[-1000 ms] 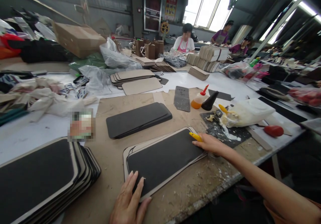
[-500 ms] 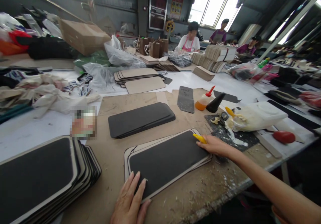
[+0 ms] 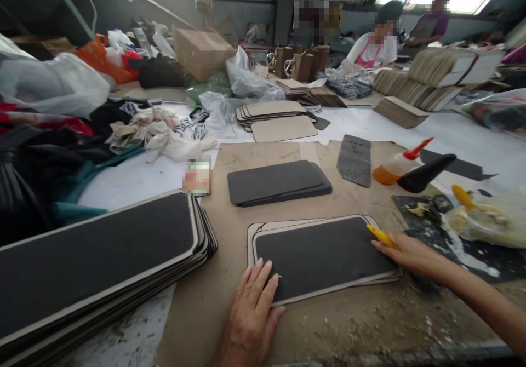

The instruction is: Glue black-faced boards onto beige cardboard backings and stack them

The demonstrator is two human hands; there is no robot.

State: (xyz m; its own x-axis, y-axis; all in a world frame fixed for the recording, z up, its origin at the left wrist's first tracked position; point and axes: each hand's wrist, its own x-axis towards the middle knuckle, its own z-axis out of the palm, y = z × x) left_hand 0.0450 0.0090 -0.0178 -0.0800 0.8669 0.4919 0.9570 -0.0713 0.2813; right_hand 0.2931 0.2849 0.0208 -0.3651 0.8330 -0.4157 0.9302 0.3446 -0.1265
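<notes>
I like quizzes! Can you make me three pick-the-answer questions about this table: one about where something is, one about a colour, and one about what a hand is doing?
1. Where does the left hand rest?
A. on the near corner of the black panel
B. on the cardboard box
C. on the glue bottle

2. What colour is the tool in the right hand?
A. green
B. yellow
C. blue

3. How does the left hand lie?
A. in a fist
B. flat, fingers spread
C. lifted off

Answers: 1 A, its fingers lie on that corner. 2 B, the tip showing is yellow. 3 B, the palm presses down flat.
</notes>
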